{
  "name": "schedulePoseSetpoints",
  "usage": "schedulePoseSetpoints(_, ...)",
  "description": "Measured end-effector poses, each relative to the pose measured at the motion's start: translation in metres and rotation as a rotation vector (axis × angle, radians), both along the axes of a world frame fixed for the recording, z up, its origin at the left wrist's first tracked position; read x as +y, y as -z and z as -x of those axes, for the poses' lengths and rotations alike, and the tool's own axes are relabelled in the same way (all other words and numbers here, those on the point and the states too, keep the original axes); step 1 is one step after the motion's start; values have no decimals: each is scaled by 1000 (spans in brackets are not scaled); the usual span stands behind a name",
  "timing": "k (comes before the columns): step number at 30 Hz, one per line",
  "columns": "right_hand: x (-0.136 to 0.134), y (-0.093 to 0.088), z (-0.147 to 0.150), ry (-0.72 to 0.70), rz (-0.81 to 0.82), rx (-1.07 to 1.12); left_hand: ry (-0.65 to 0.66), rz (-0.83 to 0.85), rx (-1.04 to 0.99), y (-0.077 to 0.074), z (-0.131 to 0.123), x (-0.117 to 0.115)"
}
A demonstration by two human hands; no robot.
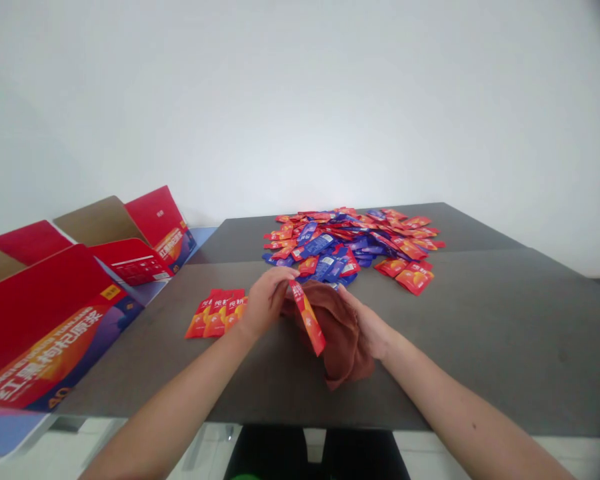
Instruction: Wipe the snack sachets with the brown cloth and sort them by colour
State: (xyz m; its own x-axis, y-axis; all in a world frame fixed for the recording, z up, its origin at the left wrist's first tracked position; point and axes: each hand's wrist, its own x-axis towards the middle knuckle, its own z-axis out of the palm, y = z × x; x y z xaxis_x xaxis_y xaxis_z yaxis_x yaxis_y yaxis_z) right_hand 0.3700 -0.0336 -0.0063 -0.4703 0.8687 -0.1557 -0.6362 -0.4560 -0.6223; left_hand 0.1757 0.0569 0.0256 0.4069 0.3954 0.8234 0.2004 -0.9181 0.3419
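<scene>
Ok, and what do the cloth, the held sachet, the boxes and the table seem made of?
Cloth: soft woven-looking fabric, matte, given its loose folds. Sachet: probably plastic or foil film, smooth and printed; it stays flat and straight-edged. Boxes: likely cardboard, printed red outside, with plain brown inner faces and stiff flaps. Table: dark grey, mostly matte top; material unclear.

It's bright in here, with soft, even light (its source I can't make out). The pale wall (300, 113) glows most near mid-frame and greys outward, with a dark blur rimming the upper right corner. Shadows on the worktop (490, 347) are faint. Wide-angle stretch pulls at the red box (45, 327), lower left, and fine print in the packet heap (355, 240), mid-frame, looks smeared.
</scene>
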Motion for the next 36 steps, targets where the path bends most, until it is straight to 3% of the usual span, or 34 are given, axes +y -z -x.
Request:
schedulePoseSetpoints(3, -4, 3, -1, -77, -19, -59, 20, 79, 30, 13, -2, -7)
schedulePoseSetpoints(6, -5, 7, 1, -47, -33, -101, -4, 164, -40, 21, -9, -13)
schedulePoseSetpoints(13, -5, 4, 8, -13, -38, -109, 77, 269, -144, 21, -24, -25)
schedulePoseSetpoints(17, -4, 2, 10, 46, 0, -139, 25, 410, -154, 26, -30, -23)
schedulePoseSetpoints(20, -2, 1, 9, 140, 30, -163, -86, 508, -225, 29, -30, -24)
schedulePoseSetpoints(23, -1, 0, 9, 257, 26, -178, -194, 712, -345, 27, -26, -35)
schedulePoseSetpoints(28, 1, 5, 12, 397, -117, -293, 14, 1026, -196, 27, -20, -58)
schedulePoseSetpoints(31, 3, 8, 8, 595, -227, -570, 130, 1210, -415, 35, -22, -56)
schedulePoseSetpoints(34, -1, 5, 1, 843, -291, -780, 166, 1347, -676, 42, -24, -47)
schedulePoseSetpoints(36, -7, 2, 1, 906, -369, -849, 175, 1394, -728, 44, -26, -43)
